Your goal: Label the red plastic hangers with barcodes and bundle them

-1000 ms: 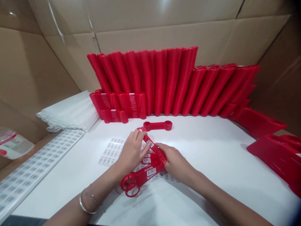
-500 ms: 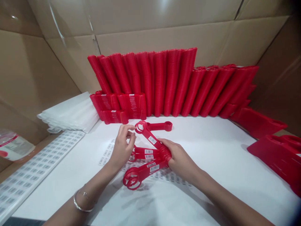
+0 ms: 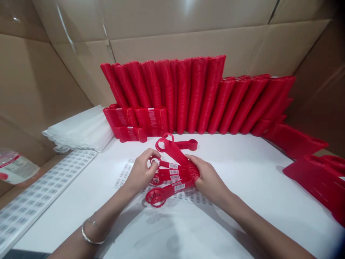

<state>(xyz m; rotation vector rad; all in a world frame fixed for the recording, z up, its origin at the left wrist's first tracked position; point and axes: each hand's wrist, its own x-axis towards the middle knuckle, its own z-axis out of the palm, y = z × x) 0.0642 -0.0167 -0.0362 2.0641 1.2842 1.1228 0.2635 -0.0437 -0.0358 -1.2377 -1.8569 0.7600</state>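
My right hand is closed around the bunched ends of several flat red plastic strips with ring ends, fanned out to the left. White barcode labels show on several of them. At the fan's left side, my left hand has thumb and forefinger pinched at the ring of one labelled strip. Above it, a few strips without visible labels stay together in the same bunch. Partly under the fan lies a clear sheet of barcode labels. Behind it rests a small stack of red strips.
Tall stacks of red strips line the cardboard wall at the back. White plastic bags and a long label sheet lie left, near a clear tub. More red strips sit at the right.
The labelled strip at the top of the fan has swung down towards the other labelled ones, with my left hand at its ring. Unlabelled strips now show above it.
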